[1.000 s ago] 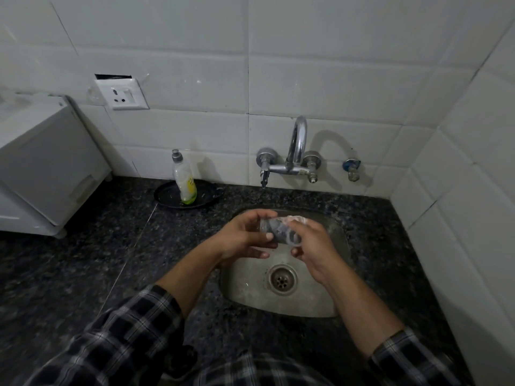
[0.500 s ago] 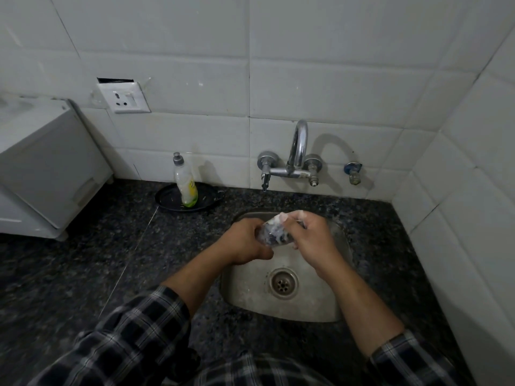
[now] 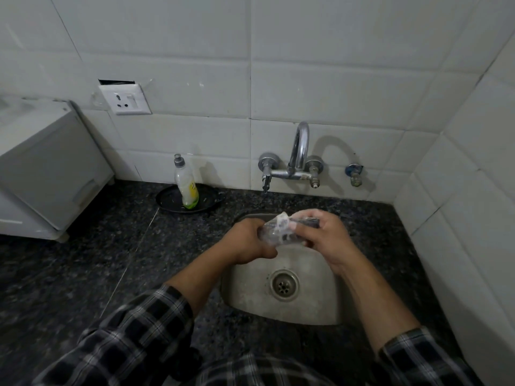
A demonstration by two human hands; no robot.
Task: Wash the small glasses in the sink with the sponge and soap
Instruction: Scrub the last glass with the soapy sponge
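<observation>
Over the steel sink [image 3: 306, 310] I hold a small clear glass [image 3: 274, 235] on its side, smeared with white foam. My left hand [image 3: 248, 242] is closed around its left end. My right hand [image 3: 324, 232] grips a dark sponge [image 3: 309, 222] pressed against the glass's right end; most of the sponge is hidden by my fingers. The soap bottle [image 3: 187, 188], clear with yellow-green liquid and a grey cap, stands upright on a black dish [image 3: 170, 200] left of the sink.
A chrome tap [image 3: 296, 162] juts from the tiled wall above the sink; no water is visible. A white appliance [image 3: 47, 168] sits on the dark granite counter [image 3: 97, 274] at far left. A wall socket [image 3: 125, 99] is above it. The tiled right wall is close.
Both hands with the glass have shifted slightly up and back over the sink. The left hand has closed more tightly around the glass. More foam shows on it.
</observation>
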